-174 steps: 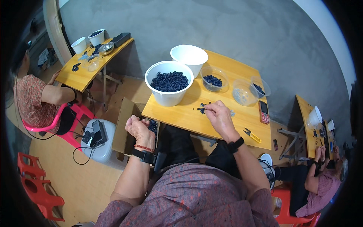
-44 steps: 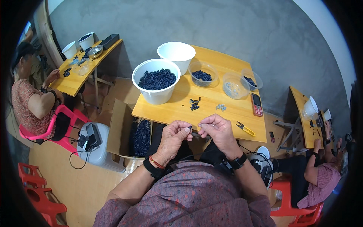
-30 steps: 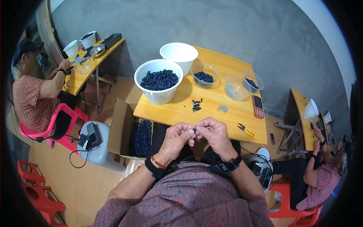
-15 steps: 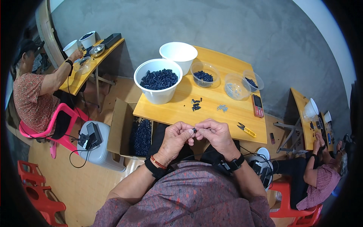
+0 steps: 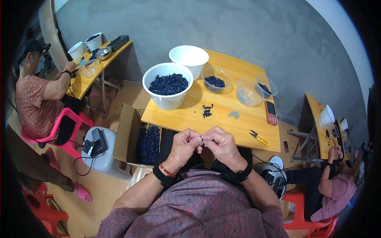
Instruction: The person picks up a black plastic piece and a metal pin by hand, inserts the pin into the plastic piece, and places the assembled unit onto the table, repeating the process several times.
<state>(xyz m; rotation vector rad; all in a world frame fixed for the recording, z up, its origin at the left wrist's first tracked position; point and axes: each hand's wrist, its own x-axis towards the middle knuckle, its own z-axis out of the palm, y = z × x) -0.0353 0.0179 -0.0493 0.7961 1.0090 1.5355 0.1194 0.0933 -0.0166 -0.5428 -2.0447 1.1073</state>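
My left hand [image 5: 185, 148] and my right hand [image 5: 223, 148] meet before the table's near edge, both closed, thumbs and fingertips pinched together. Whatever sits between the fingertips is hidden or too small to make out. Just beyond them on the yellow wooden table [image 5: 176, 117] lie a few short black tubular pieces [image 5: 206, 114] and a small heap of tiny silvery parts [image 5: 234, 114]. Yellow-handled thread snips [image 5: 260, 138] rest to the right of my right hand.
A white bucket [image 5: 166, 102] heaped with black pieces stands at left, another white bucket [image 5: 194, 59] behind. Clear plastic bowls [image 5: 249, 102] and a red phone [image 5: 271, 114] are at right. An open carton [image 5: 126, 133] of black pieces sits below. People work at both side tables.
The small dark piece at my fingertips no longer shows; my right hand has turned slightly. A walking person's leg in a pink slipper appears lower left. The left co-worker's hand has drawn back.
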